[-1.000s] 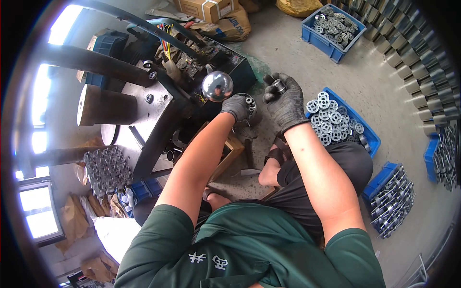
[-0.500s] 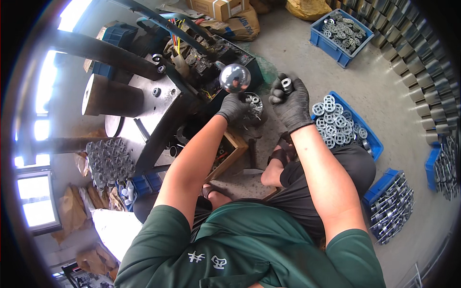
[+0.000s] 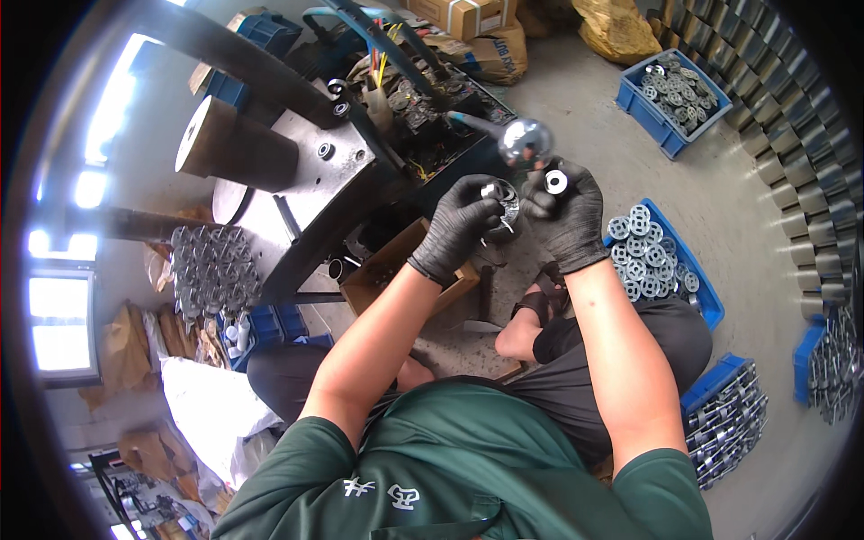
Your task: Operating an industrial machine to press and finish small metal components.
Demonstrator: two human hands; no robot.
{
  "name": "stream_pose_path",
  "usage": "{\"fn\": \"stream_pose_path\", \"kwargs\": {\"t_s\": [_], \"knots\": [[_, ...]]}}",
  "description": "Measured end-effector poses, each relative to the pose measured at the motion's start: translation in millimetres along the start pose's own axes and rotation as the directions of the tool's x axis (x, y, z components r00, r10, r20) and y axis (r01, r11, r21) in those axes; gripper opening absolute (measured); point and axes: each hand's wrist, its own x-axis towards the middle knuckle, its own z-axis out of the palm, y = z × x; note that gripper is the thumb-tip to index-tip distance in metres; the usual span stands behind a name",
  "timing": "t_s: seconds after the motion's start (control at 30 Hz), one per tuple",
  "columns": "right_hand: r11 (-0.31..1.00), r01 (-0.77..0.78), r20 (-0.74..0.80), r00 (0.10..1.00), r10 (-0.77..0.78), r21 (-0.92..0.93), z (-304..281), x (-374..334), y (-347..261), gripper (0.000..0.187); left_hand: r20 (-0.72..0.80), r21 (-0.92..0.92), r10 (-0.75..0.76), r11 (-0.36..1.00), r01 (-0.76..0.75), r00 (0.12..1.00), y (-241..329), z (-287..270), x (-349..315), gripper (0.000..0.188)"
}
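Note:
My gloved left hand (image 3: 462,220) is closed in a pinch on a small shiny metal ring (image 3: 490,192), seen edge-on. Beside it, my gloved right hand (image 3: 573,216) has its fingers wrapped round a bearing (image 3: 556,182), whose pale round face and dark centre hole point up. Between and below the hands shows part of a round bowl (image 3: 510,214) with small metal bits, mostly hidden by the left glove. Just beyond the right hand is the polished ball knob (image 3: 526,144) of a lever.
A machine table (image 3: 306,198) at the left carries a loose bearing (image 3: 326,150) and a thick metal cylinder (image 3: 238,148). A wooden box (image 3: 382,279) stands below. Blue crates of slotted discs (image 3: 711,301) and rods (image 3: 733,369) are at my right; another disc crate (image 3: 670,135) stands farther off.
My left hand has come up from the bowl with a small metal ring and is nearer my right hand. My right hand keeps the bearing, now turned face up. The whole view has shifted.

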Motion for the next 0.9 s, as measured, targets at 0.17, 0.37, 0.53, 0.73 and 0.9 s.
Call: {"fn": "stream_pose_path", "kwargs": {"t_s": [0.17,0.37,0.53,0.73,0.9], "knots": [[0.986,0.146,-0.676,0.719,-0.162,-0.081,-11,4,24,0.012,0.066,-0.139,0.051,0.989,-0.042,0.996,12,20,-24,0.043],[0.98,-0.032,-0.596,0.797,-0.094,-0.199,-12,-7,43,0.021,0.082,0.219,0.135,0.964,-0.15,0.987,24,22,-36,0.042],[0.999,-0.013,-0.689,0.724,-0.021,-0.045,4,-5,51,0.028,0.141,0.643,0.159,0.735,-0.213,0.977,16,27,-35,0.043],[0.986,-0.112,-0.684,0.71,0.168,0.125,-33,-14,38,0.018,-0.138,0.456,0.176,0.885,-0.095,0.975,19,3,-6,0.041],[0.973,-0.003,-0.763,0.621,-0.18,-0.232,-36,-4,34,0.013,-0.258,0.687,0.018,0.706,0.171,0.966,-24,-77,46,0.035]]}}
